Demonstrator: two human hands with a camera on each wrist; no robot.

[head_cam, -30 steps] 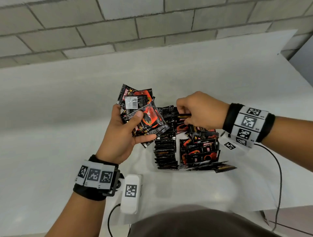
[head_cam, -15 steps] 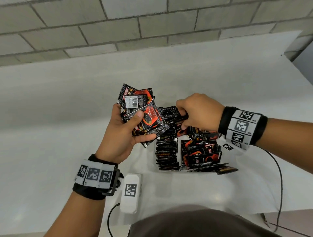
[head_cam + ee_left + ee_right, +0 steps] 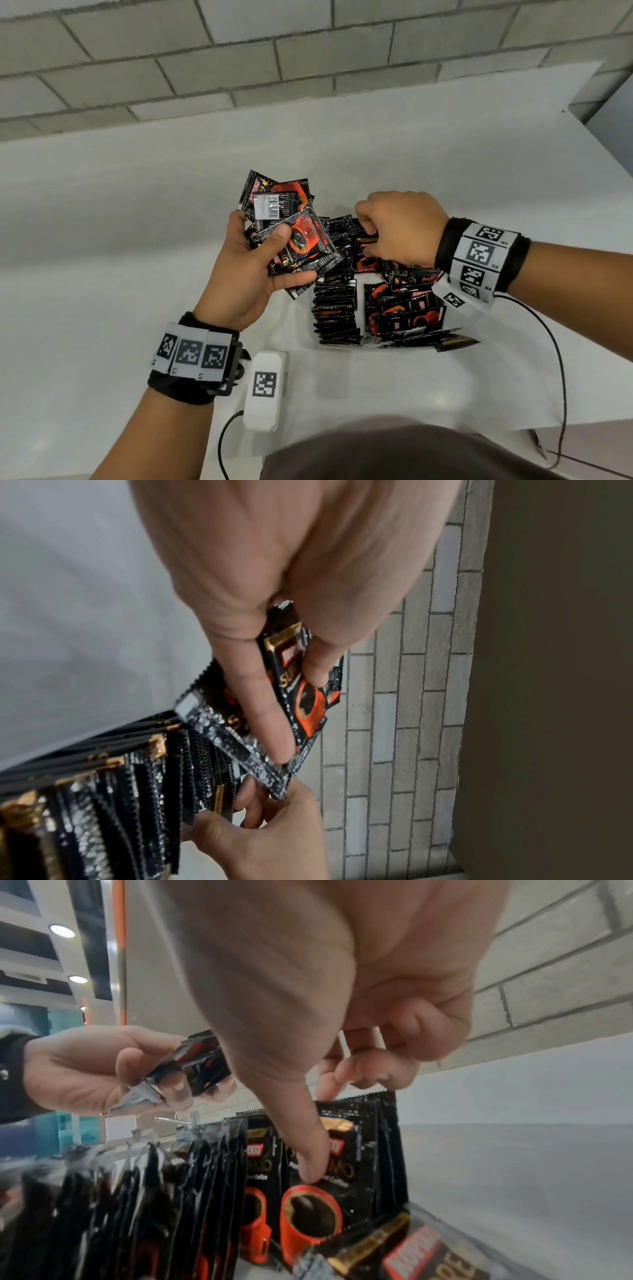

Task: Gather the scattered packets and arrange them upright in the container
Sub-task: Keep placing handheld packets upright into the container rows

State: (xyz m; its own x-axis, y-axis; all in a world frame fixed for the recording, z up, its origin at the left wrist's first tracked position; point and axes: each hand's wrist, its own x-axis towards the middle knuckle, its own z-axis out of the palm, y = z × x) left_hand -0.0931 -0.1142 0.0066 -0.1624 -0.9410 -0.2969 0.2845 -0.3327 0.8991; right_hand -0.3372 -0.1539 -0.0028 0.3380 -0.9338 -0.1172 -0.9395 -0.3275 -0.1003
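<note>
Little has shifted since a second ago: the right hand (image 3: 400,229) has dipped slightly lower into the far end of the rows, while the left hand (image 3: 255,270) has stayed where it was, raised just left of the container. The left hand's thumb and fingers are clamped on a fanned bunch of glossy black-and-red foil coffee packets (image 3: 287,226); I make out at least four, though the overlap hides the true count. The right hand's fingers are curled round the serrated top edges of the standing packets (image 3: 346,1153), its thumb pressing on the printed face of one.

The clear plastic container (image 3: 342,346) sits on the pale grey table (image 3: 137,240), its walls barely visible. Two rows of packets stand on edge in it; each holds too many to count. A few packets (image 3: 445,339) lie slumped flat at the near end of the right row.

These packets look light, thin and limp, with slick foil that would slide in a stack. I'd pinch each by its crimped top seam and drop it in bottom first, holding the neighbours apart so the row doesn't topple.
</note>
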